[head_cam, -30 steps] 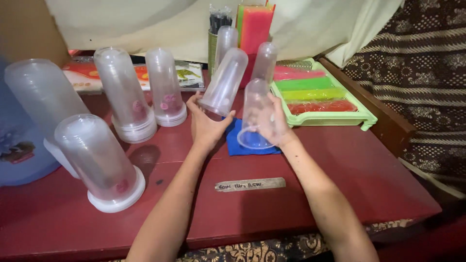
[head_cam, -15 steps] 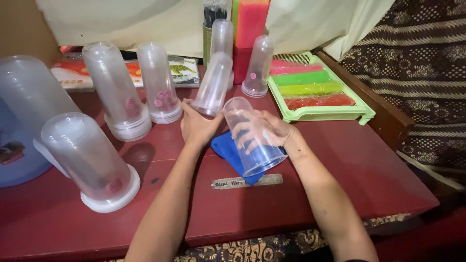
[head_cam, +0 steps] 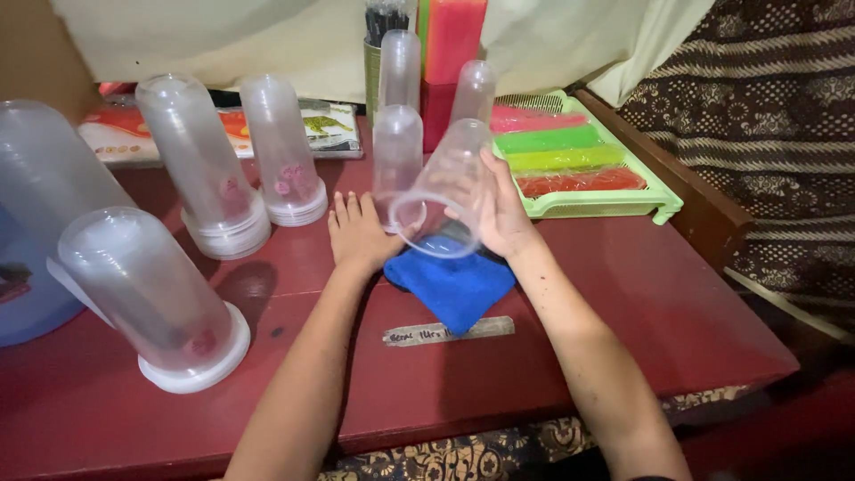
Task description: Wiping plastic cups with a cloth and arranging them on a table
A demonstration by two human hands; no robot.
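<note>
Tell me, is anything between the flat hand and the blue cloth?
Nothing visible does. The left hand lies flat on the red table, right at the edge of the blue cloth. The right hand holds a clear cup tilted above the cloth.

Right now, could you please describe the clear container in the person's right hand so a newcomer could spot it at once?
Start at the dark red table and find the blue cloth near its front middle. Just above it, the right hand holds a clear plastic container. Unlike the others standing upright, it is tilted, open mouth facing the camera.
</note>
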